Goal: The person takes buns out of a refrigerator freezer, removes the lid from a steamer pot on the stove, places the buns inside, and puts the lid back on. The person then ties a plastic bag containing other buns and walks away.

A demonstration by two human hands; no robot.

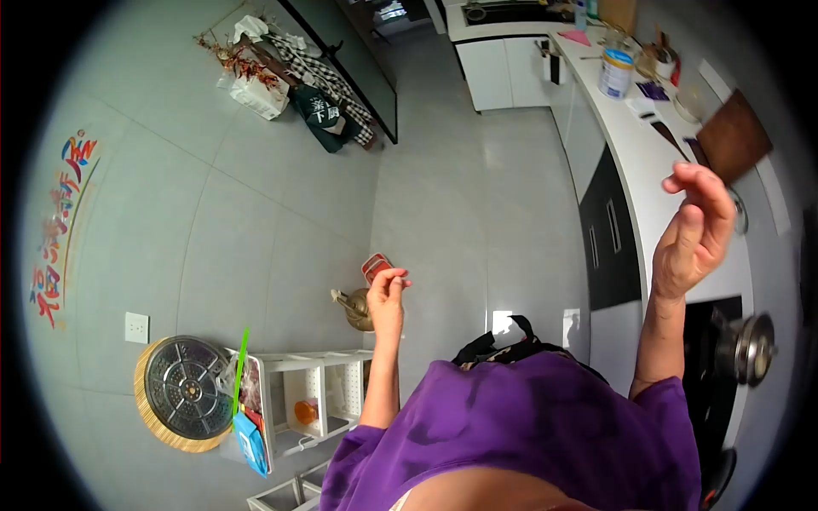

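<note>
My right hand (694,232) is raised above the edge of the white kitchen counter (660,204). Its fingers are loosely bent, the thumb stands apart from them, and nothing is in it. Lower and to the left, my left hand (388,305) hangs in the air with its fingers loosely bent forward; I see nothing held. Behind it, near the wall, are a red container (376,266) and a brass-coloured pot-like object (360,313), partly hidden by the hand.
On the counter stand a blue-and-white can (616,73) and a wooden cutting board (734,136). A pot (745,349) sits on the right. At left is a white shelf rack (294,387); bags (328,115) hang by the dark-framed door (366,77). Grey tile floor (460,204) lies ahead.
</note>
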